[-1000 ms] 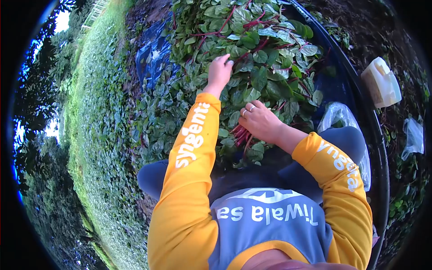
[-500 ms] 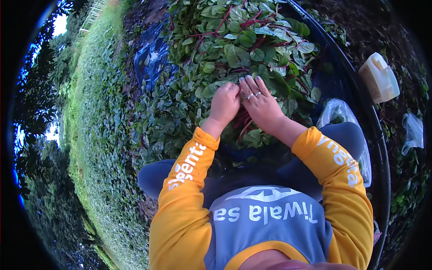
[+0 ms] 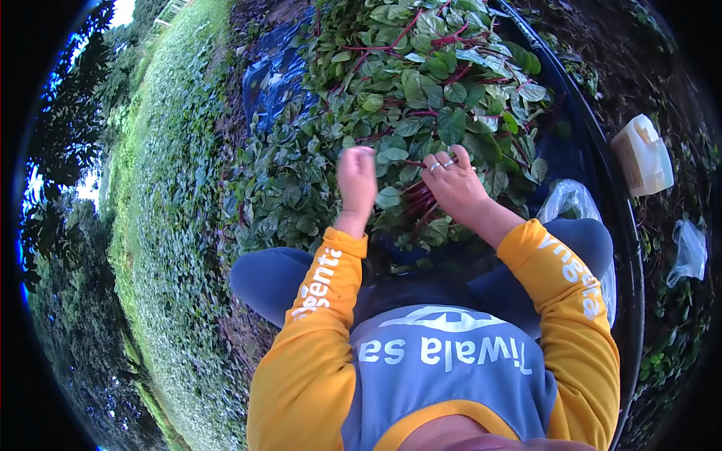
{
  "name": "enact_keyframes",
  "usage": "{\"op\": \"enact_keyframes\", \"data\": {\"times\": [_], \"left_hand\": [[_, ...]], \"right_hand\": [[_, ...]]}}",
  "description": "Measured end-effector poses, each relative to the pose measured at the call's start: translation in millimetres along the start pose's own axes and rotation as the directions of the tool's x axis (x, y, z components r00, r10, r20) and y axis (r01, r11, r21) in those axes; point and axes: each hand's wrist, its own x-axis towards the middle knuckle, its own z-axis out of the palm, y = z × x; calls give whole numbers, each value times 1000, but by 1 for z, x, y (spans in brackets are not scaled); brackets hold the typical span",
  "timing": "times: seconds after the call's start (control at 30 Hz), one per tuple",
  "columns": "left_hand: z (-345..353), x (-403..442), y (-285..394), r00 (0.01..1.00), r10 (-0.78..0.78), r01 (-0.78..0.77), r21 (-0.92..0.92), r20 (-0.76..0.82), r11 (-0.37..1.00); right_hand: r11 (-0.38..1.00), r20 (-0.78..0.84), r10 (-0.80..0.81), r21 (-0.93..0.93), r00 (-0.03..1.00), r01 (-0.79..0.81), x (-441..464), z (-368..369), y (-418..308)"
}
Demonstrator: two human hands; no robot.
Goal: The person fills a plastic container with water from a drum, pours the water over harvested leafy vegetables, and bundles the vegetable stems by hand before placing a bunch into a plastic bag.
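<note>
A heap of leafy greens with red stems (image 3: 451, 124) lies in front of my crossed legs. My right hand (image 3: 453, 180), with rings on it, is closed around a bunch of red stems (image 3: 418, 200) at the near side of the heap. To its left, my left hand (image 3: 356, 180) is raised over the leaves, apart from the bunch. Its fingers are curled together and slightly blurred; what they hold, if anything, cannot be made out.
Blue plastic sheeting (image 3: 274, 75) lies beyond the heap at the left. A clear plastic bag (image 3: 569, 199) is by my right knee. Past the dark curved edge (image 3: 594, 124) sit a whitish jug (image 3: 643, 156) and another plastic bag (image 3: 687, 253). Low green plants (image 3: 169, 195) cover the left.
My left hand first came back from the far leaves to my right hand, then moved apart to the left. My right hand, spread flatter half a second ago, is now curled around the stems.
</note>
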Motion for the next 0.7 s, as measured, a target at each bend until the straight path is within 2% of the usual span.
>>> {"op": "enact_keyframes", "data": {"times": [0.03,0.07,0.13,0.17,0.2,0.23,0.27,0.33,0.37,0.4,0.43,0.47,0.53,0.57,0.6,0.67,0.7], "left_hand": [[-17,16,-13,973,59,-29,134,-224,991],[-31,23,-18,912,118,87,464,-393,881],[-37,36,-36,836,311,143,727,-452,672],[-37,40,-36,987,74,4,490,-140,872],[-38,43,-20,964,-53,7,173,260,985],[-31,43,-1,843,-199,163,115,500,980],[-18,43,23,643,-291,322,95,708,942],[3,32,78,399,-572,671,197,716,715],[20,29,73,360,-597,716,198,716,669],[33,27,62,318,-620,759,199,717,619],[39,27,55,304,-499,806,60,812,589],[44,25,43,300,-497,807,60,814,587],[47,23,33,344,-374,826,-89,861,557],[52,16,31,420,-395,834,-176,817,524],[54,10,31,419,-399,835,-173,816,523],[57,3,32,701,-378,570,-156,605,807],[54,9,27,841,-319,394,-91,436,914]], "right_hand": [[1000,-34,-18,2,999,18,-1,1,1],[1000,-32,-16,3,999,16,-2,0,0],[998,-14,-69,-6,998,69,-1,-5,-2],[997,-18,-74,-5,997,74,0,-3,-2],[994,-65,-109,6,992,109,-1,1,-3],[989,-111,-142,16,984,144,-2,3,-5],[989,-112,-144,16,983,146,-1,2,-7],[978,-110,-199,48,974,205,-1,0,-9],[975,-198,-211,24,957,220,0,0,-11],[976,-194,-209,18,958,217,1,0,-11],[973,-180,-216,35,960,226,0,-1,-12],[970,-166,-225,54,960,236,-1,0,-12],[969,-203,-230,38,952,242,-2,3,-12],[968,-190,-236,43,953,249,-2,5,-12],[966,-179,-242,46,954,254,-1,4,-13],[957,-137,-260,94,956,273,1,0,-11],[946,-91,-281,138,955,292,1,-2,-11]]}}
